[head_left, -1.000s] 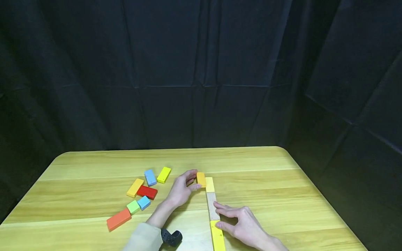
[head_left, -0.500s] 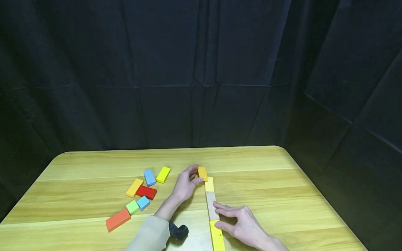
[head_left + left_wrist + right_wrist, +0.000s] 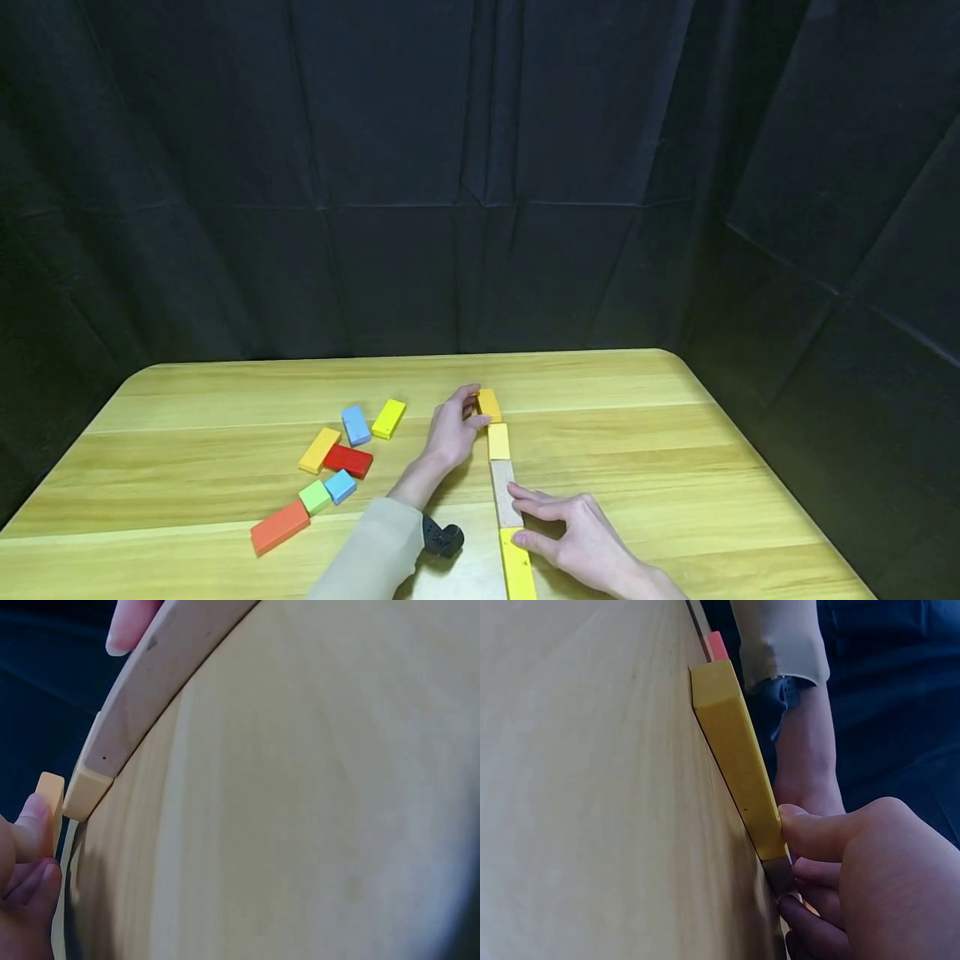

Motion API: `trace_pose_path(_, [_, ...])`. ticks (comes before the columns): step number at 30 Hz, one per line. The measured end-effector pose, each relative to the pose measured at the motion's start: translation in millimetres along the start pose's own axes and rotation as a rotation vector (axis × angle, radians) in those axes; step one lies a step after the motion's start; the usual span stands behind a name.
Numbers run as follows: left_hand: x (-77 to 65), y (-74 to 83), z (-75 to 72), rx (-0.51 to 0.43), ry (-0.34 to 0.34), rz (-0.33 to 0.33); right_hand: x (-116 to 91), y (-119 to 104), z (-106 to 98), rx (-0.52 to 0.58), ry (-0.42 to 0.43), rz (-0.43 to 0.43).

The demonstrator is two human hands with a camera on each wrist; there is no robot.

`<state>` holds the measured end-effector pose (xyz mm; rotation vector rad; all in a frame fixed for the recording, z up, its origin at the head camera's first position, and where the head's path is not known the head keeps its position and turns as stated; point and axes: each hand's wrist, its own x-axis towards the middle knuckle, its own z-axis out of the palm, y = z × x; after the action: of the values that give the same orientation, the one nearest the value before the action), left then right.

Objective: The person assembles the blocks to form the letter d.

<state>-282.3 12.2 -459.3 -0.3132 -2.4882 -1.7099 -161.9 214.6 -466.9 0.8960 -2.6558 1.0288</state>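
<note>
Between thumb and fingers, my left hand (image 3: 448, 435) pinches an orange block (image 3: 489, 405) at the far end of a row of blocks. Nearer me, the row runs from a small pale yellow block (image 3: 498, 442) to a long greyish wooden block (image 3: 505, 490), then a long yellow block (image 3: 517, 567). In the left wrist view the orange block (image 3: 51, 796) stands just apart from the pale one (image 3: 88, 793). My right hand (image 3: 585, 542) lies along the row's right side, its thumb touching the yellow block (image 3: 739, 757) and its fingertips at the greyish block.
To the left lie loose blocks: yellow (image 3: 388, 418), blue (image 3: 356, 425), orange-yellow (image 3: 319, 450), red (image 3: 348, 460), small blue (image 3: 341, 486), green (image 3: 315, 497) and orange-red (image 3: 280, 527). Black curtain (image 3: 480, 183) hangs behind the wooden table (image 3: 675, 450).
My left hand has carried the orange block away from me and slightly right, from beside the pale yellow block to beyond its far end. My right hand has stayed in place.
</note>
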Motion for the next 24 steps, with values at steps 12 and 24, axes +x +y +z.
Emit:
trace_pose_path(12, [3.5,-4.9,4.1,-0.022,-0.022,-0.009,0.2,-0.2,0.6,0.016,-0.001,-0.001])
trace_pose_path(24, [2.9,-6.6,5.3,-0.014,-0.075,-0.019,-0.2,0.4,-0.2,-0.005,0.003,0.000])
